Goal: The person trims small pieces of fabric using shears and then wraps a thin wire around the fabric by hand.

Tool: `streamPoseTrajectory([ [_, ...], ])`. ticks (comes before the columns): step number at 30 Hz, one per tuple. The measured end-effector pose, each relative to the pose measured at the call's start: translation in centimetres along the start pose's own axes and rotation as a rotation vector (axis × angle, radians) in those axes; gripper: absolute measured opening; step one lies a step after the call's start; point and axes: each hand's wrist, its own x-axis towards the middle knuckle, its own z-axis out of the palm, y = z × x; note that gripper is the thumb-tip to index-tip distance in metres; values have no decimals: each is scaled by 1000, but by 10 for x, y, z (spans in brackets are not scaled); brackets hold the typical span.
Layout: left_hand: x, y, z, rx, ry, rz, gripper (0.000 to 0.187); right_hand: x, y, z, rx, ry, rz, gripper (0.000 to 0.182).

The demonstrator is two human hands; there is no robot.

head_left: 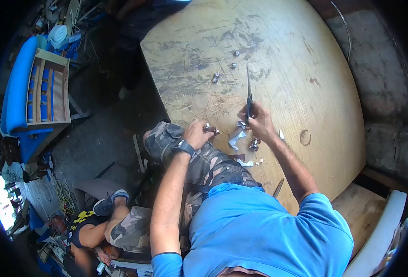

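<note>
Nearest the body, a slim pointed tool (279, 188) lies on a worn wooden table (324, 97), with white scraps (244, 163) beyond it. A crumpled silvery strip (235, 139) and a small metal-and-copper piece (254, 145) rest just short of the right hand (261, 121), which is closed around dark-handled scissors (249, 99), blades pointing away. The left hand (195, 134) pinches a small shiny part (211, 129). Past both hands lie thin strands (218, 102) and three small pieces (216, 77). Work appears midway; which pieces are finished cannot be told.
</note>
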Motion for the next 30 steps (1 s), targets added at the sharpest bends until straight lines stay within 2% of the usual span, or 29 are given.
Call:
streamPoseTrajectory([
  [2,2,-6,-9,-382,-25,-89,41,-11,0,8,-40,-4,-27,16],
  [5,-18,14,-28,-888,-126,-205,40,-47,-10,15,8,-129,-35,24],
  [7,-24,6,-25,-957,-95,-201,43,-77,-24,20,76,-305,29,37],
  [8,-28,4,-23,-1020,-85,-203,45,-84,-9,15,-193,-337,-145,50],
  [9,-30,2,-22,-1084,-77,-201,46,-92,-10,13,-239,-394,-159,61],
  [11,-32,2,-19,-1123,-66,-202,48,-103,-14,2,-297,-585,-35,61],
  [14,-34,3,-10,-1172,-51,-206,47,-104,-15,-5,144,-755,330,58],
  [15,-35,5,-7,-1177,-51,-202,47,-104,-18,-6,200,-760,354,57],
  [17,-36,4,-6,-1186,-43,-195,47,-99,-22,-4,314,-778,396,54],
  [22,-34,1,-5,-1181,-40,-177,48,-89,-14,2,243,-837,322,44],
  [30,-35,0,3,-1120,-70,-133,51,-83,-12,6,208,-800,310,43],
])
